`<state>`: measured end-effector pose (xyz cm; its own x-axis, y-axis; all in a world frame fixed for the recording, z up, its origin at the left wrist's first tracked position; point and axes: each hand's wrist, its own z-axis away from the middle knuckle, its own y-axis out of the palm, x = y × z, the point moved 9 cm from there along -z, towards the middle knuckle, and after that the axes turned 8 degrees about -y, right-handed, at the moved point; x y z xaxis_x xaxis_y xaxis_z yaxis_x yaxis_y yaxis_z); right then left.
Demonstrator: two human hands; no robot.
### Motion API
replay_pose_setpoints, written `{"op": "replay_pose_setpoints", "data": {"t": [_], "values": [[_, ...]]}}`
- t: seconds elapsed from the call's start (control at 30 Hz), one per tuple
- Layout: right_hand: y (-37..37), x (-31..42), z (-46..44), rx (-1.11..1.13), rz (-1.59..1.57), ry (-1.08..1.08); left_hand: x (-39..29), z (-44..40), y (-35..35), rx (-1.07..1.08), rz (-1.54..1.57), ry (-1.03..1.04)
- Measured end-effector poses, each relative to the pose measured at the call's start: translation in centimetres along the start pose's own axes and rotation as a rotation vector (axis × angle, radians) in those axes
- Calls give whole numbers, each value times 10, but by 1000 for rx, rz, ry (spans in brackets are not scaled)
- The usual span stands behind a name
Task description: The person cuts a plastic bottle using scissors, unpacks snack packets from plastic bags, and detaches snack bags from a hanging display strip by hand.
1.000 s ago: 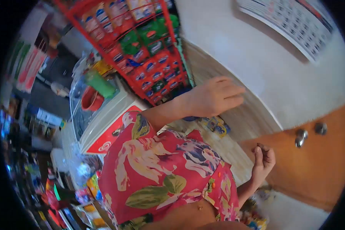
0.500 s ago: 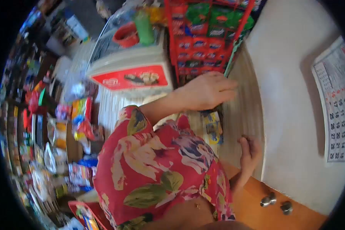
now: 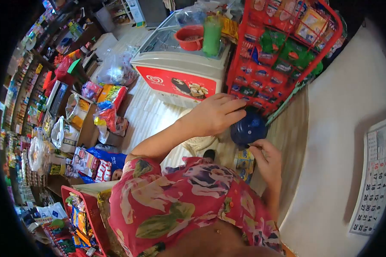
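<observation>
My left hand (image 3: 216,113) reaches across from the left, in front of the bottom of a red wire rack (image 3: 233,70) of hanging sachets. Its fingers are curled; what they hold, if anything, is hidden. Lower right, my right hand (image 3: 266,158) is closed, thumb and forefinger pressed together; nothing I can name shows between them. A round dark blue container (image 3: 249,129) appears between the two hands, partly covered by them. Whether either hand touches it I cannot tell. Below it lies a yellow and blue printed pack (image 3: 245,162), half hidden by my right hand and clothing.
A white chest freezer (image 3: 171,64) carries a red bowl (image 3: 190,38) and a green container (image 3: 212,36). On the left are crowded goods shelves (image 3: 30,115), with bagged goods (image 3: 111,120) alongside. A red basket of packets (image 3: 68,192) sits lower left. A wall calendar (image 3: 371,180) hangs right.
My right hand has come up and inward, closer to my left hand, and its fingers have closed together. The view has shifted, bringing the blue container into sight.
</observation>
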<state>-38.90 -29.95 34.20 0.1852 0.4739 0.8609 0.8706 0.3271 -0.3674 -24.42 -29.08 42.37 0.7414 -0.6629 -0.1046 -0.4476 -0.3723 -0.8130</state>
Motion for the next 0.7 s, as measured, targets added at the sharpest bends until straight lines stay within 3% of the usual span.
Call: {"op": "replay_pose_setpoints", "data": {"t": [0.37,0.43,0.6,0.67,0.7], "values": [[50,-5,-145,174,-89,-169,110,6,-30,-53,-51,-169],[58,-10,-165,214,-139,-177,144,1,-40,-113,-2,-257],[75,-35,-212,340,-259,-136,283,-10,-43,-245,322,-784],[81,-49,-231,371,-286,-143,326,-28,-41,-292,550,-841],[85,-56,-240,392,-298,-147,362,-29,-34,-296,441,-911]]}}
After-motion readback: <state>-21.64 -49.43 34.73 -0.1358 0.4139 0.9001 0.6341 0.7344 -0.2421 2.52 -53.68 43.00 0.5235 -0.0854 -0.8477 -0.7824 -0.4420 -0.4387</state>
